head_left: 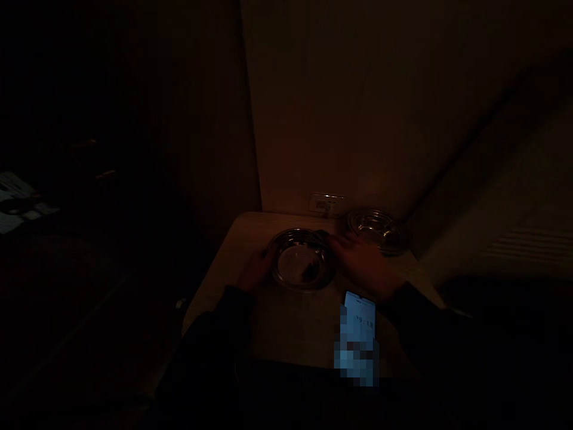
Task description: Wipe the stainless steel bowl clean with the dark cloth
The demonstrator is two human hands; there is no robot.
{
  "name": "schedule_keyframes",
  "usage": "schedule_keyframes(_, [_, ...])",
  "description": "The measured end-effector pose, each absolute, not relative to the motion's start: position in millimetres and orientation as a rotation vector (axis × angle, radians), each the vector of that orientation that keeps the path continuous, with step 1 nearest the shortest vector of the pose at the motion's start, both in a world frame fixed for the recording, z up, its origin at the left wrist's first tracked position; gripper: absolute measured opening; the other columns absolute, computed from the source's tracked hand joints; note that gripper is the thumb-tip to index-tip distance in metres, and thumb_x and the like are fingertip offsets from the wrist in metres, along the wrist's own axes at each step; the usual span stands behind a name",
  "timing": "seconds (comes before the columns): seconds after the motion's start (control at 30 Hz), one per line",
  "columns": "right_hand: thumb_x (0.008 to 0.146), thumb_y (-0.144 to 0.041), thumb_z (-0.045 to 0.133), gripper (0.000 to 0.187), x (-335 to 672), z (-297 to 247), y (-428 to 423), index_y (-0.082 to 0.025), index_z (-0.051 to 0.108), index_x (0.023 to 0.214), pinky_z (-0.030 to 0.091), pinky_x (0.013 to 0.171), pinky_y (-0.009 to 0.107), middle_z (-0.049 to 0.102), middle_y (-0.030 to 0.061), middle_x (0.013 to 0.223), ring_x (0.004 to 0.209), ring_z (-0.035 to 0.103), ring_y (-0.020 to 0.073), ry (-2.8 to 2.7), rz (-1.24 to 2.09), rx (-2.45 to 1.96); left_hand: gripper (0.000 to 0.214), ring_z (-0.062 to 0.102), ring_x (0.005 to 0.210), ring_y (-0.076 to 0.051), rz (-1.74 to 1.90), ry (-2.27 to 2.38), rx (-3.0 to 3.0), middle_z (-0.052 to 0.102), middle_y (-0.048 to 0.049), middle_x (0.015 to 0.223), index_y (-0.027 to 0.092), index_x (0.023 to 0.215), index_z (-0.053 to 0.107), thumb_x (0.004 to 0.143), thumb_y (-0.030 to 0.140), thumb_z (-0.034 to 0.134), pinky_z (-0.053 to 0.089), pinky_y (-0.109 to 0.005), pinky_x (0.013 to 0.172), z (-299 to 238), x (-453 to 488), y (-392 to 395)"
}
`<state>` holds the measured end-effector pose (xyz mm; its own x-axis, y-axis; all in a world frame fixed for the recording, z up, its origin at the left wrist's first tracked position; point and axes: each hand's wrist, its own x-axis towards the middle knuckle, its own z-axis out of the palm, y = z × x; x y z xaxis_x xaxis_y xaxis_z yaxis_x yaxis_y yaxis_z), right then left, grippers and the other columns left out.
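The scene is very dark. A round, shiny metal dish (299,263) with a wide rim sits on a small wooden table. Its left rim is gripped by my left hand (257,270). My right hand (363,263) reaches to the dish's upper right rim with its fingers drawn together. At those fingertips is a small dark thing (321,233) whose kind does not show. Inside the dish, toward the lower right, lies a dark patch that may be a reflection or a shadow.
Behind my right hand is a second metal dish (376,227), near the wall. A lit phone (360,328) lies on the table (290,334) near its front edge, its screen partly blurred. A socket plate (326,204) is on the wall at the table's back.
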<state>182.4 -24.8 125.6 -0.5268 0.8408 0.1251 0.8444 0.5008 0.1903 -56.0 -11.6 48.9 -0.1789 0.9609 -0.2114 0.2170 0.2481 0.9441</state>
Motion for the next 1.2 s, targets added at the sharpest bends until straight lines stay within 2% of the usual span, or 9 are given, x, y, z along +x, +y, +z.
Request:
schedule_keyframes(0.17, [0.090,-0.015,0.051,0.035,170,96,-28,-0.018,0.057,0.125,0.050,0.076,0.032,0.068,0.0110,0.115,0.100,0.063,0.0253,-2.763,-0.085,-1.573,0.043,0.061,0.116,-0.026,1.108,1.483,1.123,0.067,-0.0116,0.124,0.013,0.117,0.067,0.087,0.042,0.054,0.045,-0.038,0.100,41,-45,-14])
schedule_keyframes(0.27, [0.091,-0.022,0.052,0.033,173,94,-28,-0.017,0.058,0.124,0.051,0.078,0.032,0.070,0.0098,0.110,0.096,0.063,0.0235,-2.648,0.004,-1.598,0.046,0.053,0.126,-0.024,1.304,1.272,1.085,0.060,-0.0090,0.134,0.016,0.125,0.062,0.090,0.044,0.049,0.039,-0.037,0.108,41,-37,-14])
schedule_keyframes(0.43, [0.090,-0.010,0.048,0.040,177,101,-31,-0.012,0.054,0.130,0.052,0.078,0.038,0.062,0.0150,0.127,0.105,0.058,0.0296,-2.628,-0.396,-1.583,0.049,0.048,0.132,-0.021,1.478,1.094,1.136,0.056,-0.0033,0.139,0.023,0.131,0.057,0.095,0.049,0.037,0.031,-0.037,0.114,41,-26,-8])
schedule_keyframes(0.53, [0.089,-0.004,0.044,0.047,173,94,-31,-0.012,0.051,0.135,0.052,0.082,0.043,0.055,0.0172,0.136,0.109,0.057,0.0313,-2.653,-0.517,-1.542,0.047,0.048,0.131,-0.021,1.519,1.133,1.169,0.057,-0.0038,0.138,0.022,0.128,0.060,0.094,0.048,0.039,0.031,-0.037,0.115,34,-25,-4])
schedule_keyframes(0.73, [0.089,-0.023,0.055,0.037,163,74,-26,-0.013,0.060,0.124,0.051,0.092,0.042,0.062,0.0141,0.127,0.112,0.059,0.0296,-2.678,0.194,-1.528,0.049,0.051,0.128,-0.024,1.485,1.238,1.093,0.063,-0.0077,0.130,0.017,0.119,0.063,0.091,0.052,0.044,0.033,-0.039,0.113,24,-28,-5])
schedule_keyframes(0.87, [0.095,-0.032,0.046,0.032,168,87,-17,-0.017,0.065,0.117,0.053,0.088,0.035,0.069,0.0101,0.114,0.099,0.067,0.0224,-2.693,0.517,-1.345,0.048,0.052,0.127,-0.022,1.496,1.183,1.105,0.062,-0.0058,0.132,0.019,0.121,0.062,0.093,0.050,0.038,0.032,-0.038,0.114,29,-26,-8])
schedule_keyframes(0.93, [0.096,-0.031,0.043,0.033,171,87,-14,-0.017,0.066,0.116,0.052,0.093,0.038,0.067,0.0116,0.119,0.107,0.064,0.0240,-2.750,0.434,-1.228,0.047,0.054,0.125,-0.023,1.513,1.170,1.087,0.063,-0.0056,0.130,0.019,0.120,0.063,0.094,0.047,0.036,0.033,-0.038,0.113,28,-24,-8])
schedule_keyframes(1.03, [0.095,-0.028,0.045,0.039,175,70,-16,-0.009,0.060,0.125,0.042,0.106,0.049,0.057,0.0186,0.134,0.126,0.052,0.0306,-2.822,0.152,-1.084,0.046,0.055,0.123,-0.024,1.522,1.185,1.023,0.065,-0.0061,0.127,0.018,0.122,0.062,0.094,0.043,0.035,0.035,-0.039,0.112,23,-23,-6])
schedule_keyframes(1.2, [0.091,-0.025,0.048,0.047,177,37,-30,-0.002,0.054,0.131,0.042,0.106,0.053,0.050,0.0234,0.139,0.131,0.046,0.0354,-2.833,-0.074,-1.012,0.046,0.053,0.126,-0.023,1.521,1.242,1.027,0.062,-0.0060,0.132,0.019,0.124,0.060,0.095,0.043,0.034,0.037,-0.036,0.111,19,-21,-8])
